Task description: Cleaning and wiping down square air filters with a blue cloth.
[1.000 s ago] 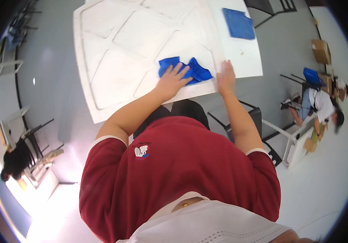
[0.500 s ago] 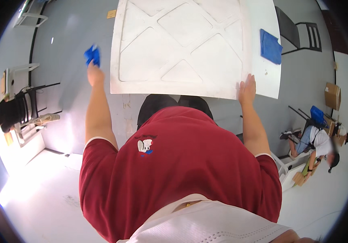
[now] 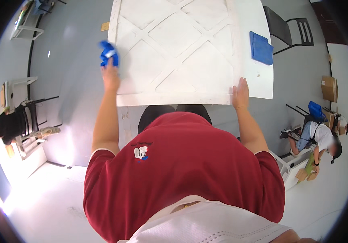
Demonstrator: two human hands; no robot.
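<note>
A white panel (image 3: 182, 52) with a grooved diamond pattern lies flat before me on a white table (image 3: 261, 87). Just at the panel's left edge, my left hand (image 3: 111, 77) is closed on a crumpled blue cloth (image 3: 108, 52) with a whitish patch. The cloth is at the panel's side rim; whether it presses on it I cannot tell. My right hand (image 3: 241, 94) rests on the near right corner of the panel, fingers stretched out and the thumb apart. A second blue cloth (image 3: 261, 48), folded, lies on the table right of the panel.
Past the table's right side stands a black chair (image 3: 289, 30). A person (image 3: 322, 135) sits working at the right, near a cardboard box (image 3: 329, 89). Another person in black (image 3: 12, 125) sits at the far left. A small tan piece (image 3: 105, 26) lies on the grey floor (image 3: 66, 60).
My left hand with the blue cloth has come rightward, from out over the floor to the panel's left edge. My right hand stays at the panel's corner. The view has shifted slightly.
</note>
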